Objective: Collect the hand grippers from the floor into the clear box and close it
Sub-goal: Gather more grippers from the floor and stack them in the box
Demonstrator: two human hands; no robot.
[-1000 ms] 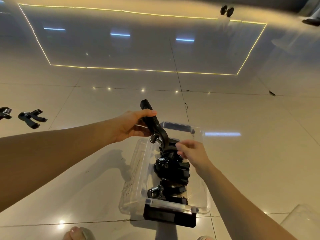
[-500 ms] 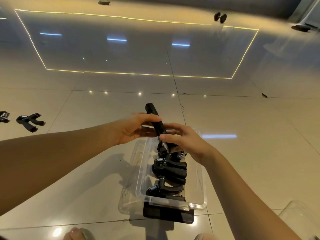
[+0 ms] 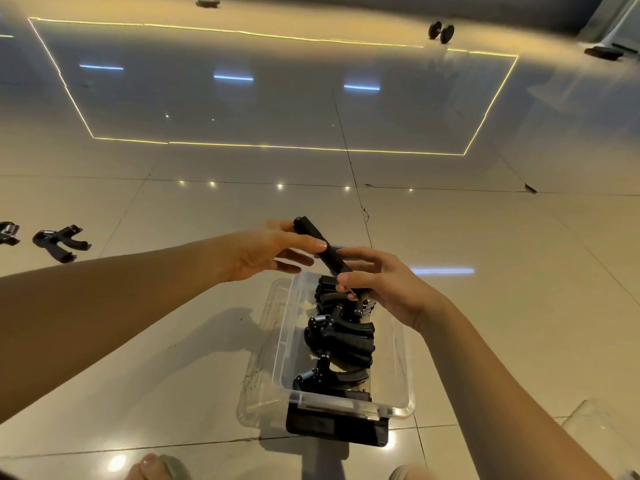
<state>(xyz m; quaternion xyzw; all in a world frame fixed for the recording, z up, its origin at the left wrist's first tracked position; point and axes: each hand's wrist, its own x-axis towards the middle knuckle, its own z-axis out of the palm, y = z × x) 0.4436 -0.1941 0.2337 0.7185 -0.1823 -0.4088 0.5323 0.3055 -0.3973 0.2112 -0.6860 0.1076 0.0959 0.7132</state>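
Note:
The clear box (image 3: pixel 403 372) stands open on the tiled floor below my hands, with several black hand grippers (image 3: pixel 341 339) packed in a row inside. Above its far end a black hand gripper (image 3: pixel 320 242) sticks up at a slant. My left hand (image 3: pixel 266 252) holds its upper handle between thumb and fingers. My right hand (image 3: pixel 384 285) pinches its lower part near the spring. Two more black hand grippers lie on the floor at far left, one (image 3: pixel 60 242) in full view and one (image 3: pixel 8 232) cut by the frame edge.
A black latch flap (image 3: pixel 336 427) hangs at the box's near end. A clear sheet, possibly the lid (image 3: pixel 602 431), lies at lower right. A small dumbbell (image 3: pixel 441 31) and dark objects (image 3: pixel 602 51) sit far back. My toes (image 3: pixel 156 467) show at the bottom edge.
My right hand came up from over the box and took hold of the gripper's lower part. The gripper's handle has tilted a little further over; my left hand keeps its hold.

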